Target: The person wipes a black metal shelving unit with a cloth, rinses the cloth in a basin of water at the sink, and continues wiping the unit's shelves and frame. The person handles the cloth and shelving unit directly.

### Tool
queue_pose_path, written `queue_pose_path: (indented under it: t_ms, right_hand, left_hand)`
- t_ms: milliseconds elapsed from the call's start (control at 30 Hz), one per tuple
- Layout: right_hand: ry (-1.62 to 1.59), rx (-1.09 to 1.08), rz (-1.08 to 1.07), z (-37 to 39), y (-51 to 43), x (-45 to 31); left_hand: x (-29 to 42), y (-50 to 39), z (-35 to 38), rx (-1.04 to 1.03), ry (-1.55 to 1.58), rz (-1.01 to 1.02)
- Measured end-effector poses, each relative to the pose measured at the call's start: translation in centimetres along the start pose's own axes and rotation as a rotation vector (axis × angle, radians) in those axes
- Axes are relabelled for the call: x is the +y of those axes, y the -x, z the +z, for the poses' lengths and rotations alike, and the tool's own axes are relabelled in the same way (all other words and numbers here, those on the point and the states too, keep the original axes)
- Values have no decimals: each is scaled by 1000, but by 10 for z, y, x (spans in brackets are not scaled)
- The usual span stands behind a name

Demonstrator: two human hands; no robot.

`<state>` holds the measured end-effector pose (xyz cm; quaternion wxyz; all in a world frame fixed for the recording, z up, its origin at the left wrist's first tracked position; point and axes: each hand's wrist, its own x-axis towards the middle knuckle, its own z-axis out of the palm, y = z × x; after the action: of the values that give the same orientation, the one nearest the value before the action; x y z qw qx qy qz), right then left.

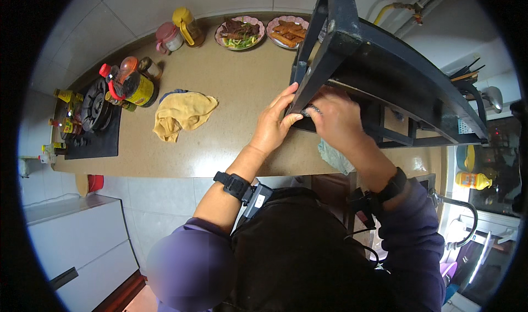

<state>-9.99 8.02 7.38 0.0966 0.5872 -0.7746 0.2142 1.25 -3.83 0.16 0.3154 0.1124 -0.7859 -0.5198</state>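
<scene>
A black metal rack (396,85) with tiers leans tilted over the right part of the counter. My left hand (272,124) grips the lower end of its near frame, with the thumb on one side and the fingers on the other. Bent inside the frame, close to the left thumb, is my right hand (336,116), blurred by motion. A small dark, rough-textured scrubber (311,109) shows at its fingertips, mostly hidden. Under the right forearm lies a pale green cloth (333,155).
A yellow cloth (185,112) lies on the counter (218,147). Behind are a meat dish (240,32), a plate of fried food (287,33) and an oil jug (189,29). Bottles (138,87) stand beside a gas stove (97,114). A faucet (472,215) is at right.
</scene>
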Motion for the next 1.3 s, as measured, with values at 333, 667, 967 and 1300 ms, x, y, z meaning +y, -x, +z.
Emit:
queue_pose_path:
  t_ms: [333,667,967,1300]
  right_hand:
    - [50,-236,109,-11,-4,-5]
    - [5,-224,164,-49,36,38]
    - [156,-173,182,-61,59,49]
    - [51,-84,7,-42,44,37]
  left_hand:
    - [-6,2,2,-11,14,-31]
    - [-10,4,3,-9,-14,-60]
    - [-6,2,0,-52,-27,-64]
    - [-5,3,1,-30,-87,-70]
